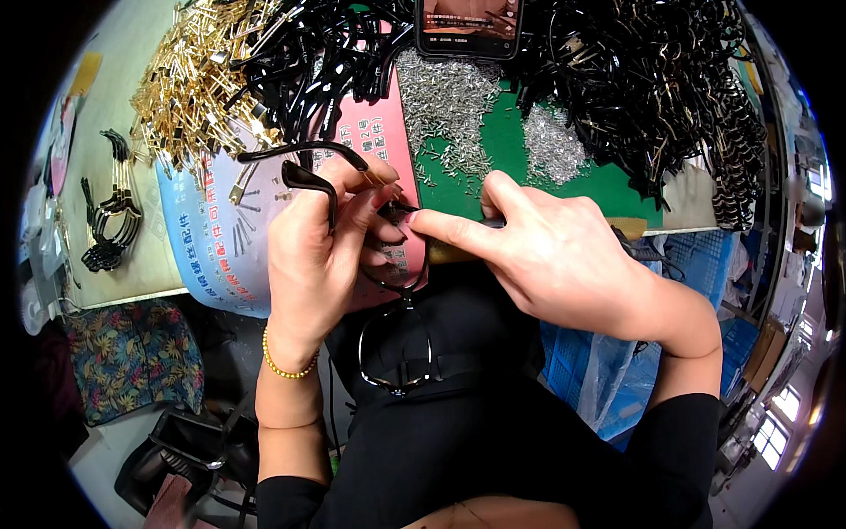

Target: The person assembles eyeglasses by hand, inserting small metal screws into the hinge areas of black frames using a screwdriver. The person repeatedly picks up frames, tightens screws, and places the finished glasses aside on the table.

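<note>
My left hand (322,229) is closed around a pair of eyeglasses (406,295) near the hinge. Its black temples (308,179) stick out past the fingers to the upper left, while the thin dark rims hang down over my lap. My right hand (564,251) comes in from the right, its index fingertip touching the frame at the hinge beside the left fingertips. The other right fingers are curled under, around a dark piece (495,222) that is mostly hidden; I cannot tell what it is.
Gold-coloured temple parts (198,79) and black temples (344,66) are heaped at the back left. Silver screws (449,106) and small clear pieces (555,145) lie on a green mat (617,189). Black frames (634,79) pile up right of a phone (468,26); several folded frames (113,207) lie left.
</note>
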Demonstrator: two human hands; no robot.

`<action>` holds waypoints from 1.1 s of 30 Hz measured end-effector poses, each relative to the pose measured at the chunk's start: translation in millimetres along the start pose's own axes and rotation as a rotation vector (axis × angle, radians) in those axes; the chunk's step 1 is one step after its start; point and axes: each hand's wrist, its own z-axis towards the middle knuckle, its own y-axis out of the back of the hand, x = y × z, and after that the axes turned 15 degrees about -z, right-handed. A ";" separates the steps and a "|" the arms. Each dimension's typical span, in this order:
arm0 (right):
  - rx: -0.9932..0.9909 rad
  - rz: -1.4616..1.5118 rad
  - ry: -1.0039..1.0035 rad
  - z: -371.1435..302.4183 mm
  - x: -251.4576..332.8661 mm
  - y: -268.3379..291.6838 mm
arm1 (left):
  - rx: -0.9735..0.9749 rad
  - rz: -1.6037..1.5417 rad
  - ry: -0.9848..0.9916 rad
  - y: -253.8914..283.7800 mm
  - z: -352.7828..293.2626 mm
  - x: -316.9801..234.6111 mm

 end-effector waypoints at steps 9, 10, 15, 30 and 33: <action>-0.026 0.012 0.004 -0.3 -2.3 -3.7 | -0.030 0.156 -0.034 1.0 0.3 12.0; -0.023 0.005 0.010 0.2 -1.7 -3.2 | -0.028 0.244 -0.072 -4.1 -2.2 3.6; -0.043 0.012 0.007 2.4 -1.2 -2.8 | -0.015 0.487 -0.399 -5.8 -3.3 13.7; -0.115 -0.111 -0.020 5.8 5.0 -10.4 | -0.039 0.156 -0.119 -4.7 -1.8 10.2; -0.179 -0.223 0.007 7.0 3.8 -15.7 | -0.049 0.146 -0.116 -6.3 -1.9 6.5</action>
